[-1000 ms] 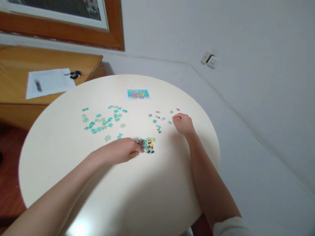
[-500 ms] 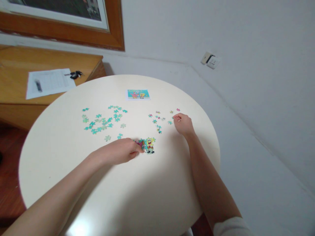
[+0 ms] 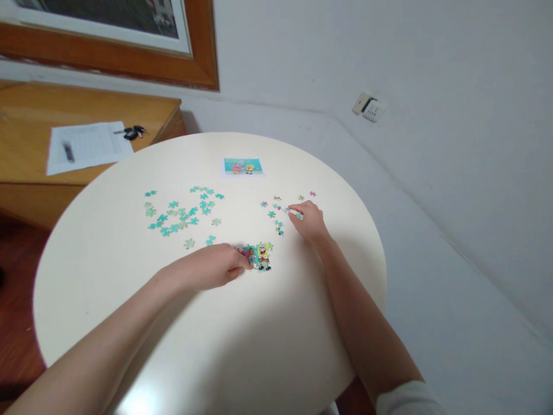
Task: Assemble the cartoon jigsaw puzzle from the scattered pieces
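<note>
A partly joined jigsaw puzzle (image 3: 264, 257) lies on the white table, with a yellow cartoon figure on its right side. My left hand (image 3: 220, 266) rests on the puzzle's left end, fingers curled and pressed against it, covering part of it. To the upper right, my right hand (image 3: 309, 220) reaches over the loose pieces with thumb and forefinger apart. Its fingertips are beside a small pale puzzle piece (image 3: 287, 210); whether they touch it I cannot tell. A teal puzzle piece (image 3: 299, 216) shows partly between the fingers, lying on the table.
Several teal and pale pieces (image 3: 181, 214) are scattered on the left of the round table (image 3: 259, 334). A picture card (image 3: 243, 166) lies at the back. Beyond, a wooden cabinet (image 3: 26, 155) bears paper (image 3: 88, 147) and keys (image 3: 135, 132). A wall runs along the right.
My right hand has moved left across the loose pieces, and its thumb and forefinger have spread apart. My left hand has stayed on the puzzle.
</note>
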`<state>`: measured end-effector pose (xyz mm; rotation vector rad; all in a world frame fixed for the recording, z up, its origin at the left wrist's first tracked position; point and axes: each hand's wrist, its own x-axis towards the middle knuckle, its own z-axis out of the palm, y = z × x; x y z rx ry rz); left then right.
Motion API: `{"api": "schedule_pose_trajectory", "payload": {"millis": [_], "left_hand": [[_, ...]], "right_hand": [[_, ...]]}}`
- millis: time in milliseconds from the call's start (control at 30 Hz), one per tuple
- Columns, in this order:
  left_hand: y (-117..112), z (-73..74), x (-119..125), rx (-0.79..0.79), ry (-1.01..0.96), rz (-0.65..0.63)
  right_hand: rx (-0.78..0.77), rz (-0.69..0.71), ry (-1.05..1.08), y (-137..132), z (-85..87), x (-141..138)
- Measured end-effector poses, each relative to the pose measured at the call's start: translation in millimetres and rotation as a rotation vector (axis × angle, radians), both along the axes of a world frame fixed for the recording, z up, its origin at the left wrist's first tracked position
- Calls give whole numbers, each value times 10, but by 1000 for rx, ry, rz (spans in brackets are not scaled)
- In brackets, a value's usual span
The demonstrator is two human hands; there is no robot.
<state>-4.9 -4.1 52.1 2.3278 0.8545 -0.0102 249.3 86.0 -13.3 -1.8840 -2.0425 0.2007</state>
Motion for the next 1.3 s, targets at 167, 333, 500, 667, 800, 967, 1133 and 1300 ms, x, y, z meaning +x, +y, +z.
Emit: {"api": "schedule_pose_trajectory", "payload": {"millis": [167, 333, 500, 667, 800, 967, 1133, 1300], "left_hand": [[0, 8, 4, -19, 20, 10], [6, 7, 5, -18, 24, 1], [1, 15, 5, -10, 29, 6], [8, 8, 10, 0, 23, -7], [14, -2, 13, 6, 33, -16], [15, -13, 12, 33, 12, -27], [23, -39, 13, 38, -27, -3], [34, -57, 12, 71, -77, 50]], "right_hand": [[-23, -11, -2, -27, 46, -33], [-25, -9, 12, -27, 38, -32], [47, -51, 10, -10, -34, -47], [65, -74, 1, -8, -66, -91], [59, -95, 6, -8, -62, -98], [61, -133, 31, 7, -60, -87], [40, -147, 50, 10, -57, -94], [27, -143, 43, -15, -25, -120]]}}
